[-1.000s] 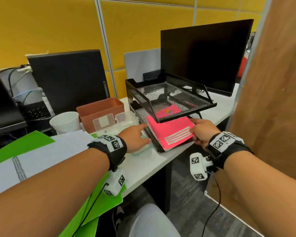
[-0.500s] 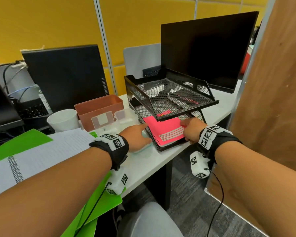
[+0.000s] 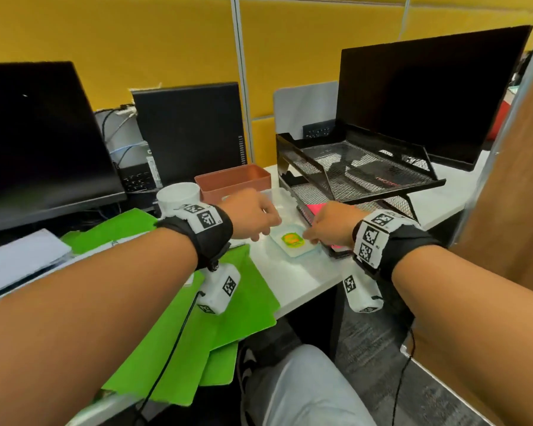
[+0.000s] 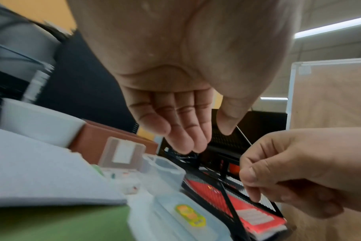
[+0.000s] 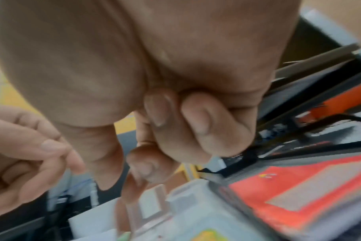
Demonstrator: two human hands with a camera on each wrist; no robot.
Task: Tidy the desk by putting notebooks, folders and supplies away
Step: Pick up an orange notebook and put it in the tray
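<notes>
Both hands are hovering over the clear plastic box (image 3: 294, 241) with the orange-green sticker, which sits on the white desk (image 3: 290, 278) right next to the black mesh tray (image 3: 363, 179). The left hand (image 3: 249, 214) has relaxed, slightly bent fingers and holds nothing. The right hand (image 3: 333, 224) has its fingers curled in, empty too as far as I can see. The pink notebook (image 4: 255, 213) is tucked in the tray's bottom tier. Green folders (image 3: 228, 302) hang off the desk edge.

Black wristbands (image 3: 210, 238) – tagged (black-white squares) – white cabled camera pods (image 3: 219, 290).
</notes>
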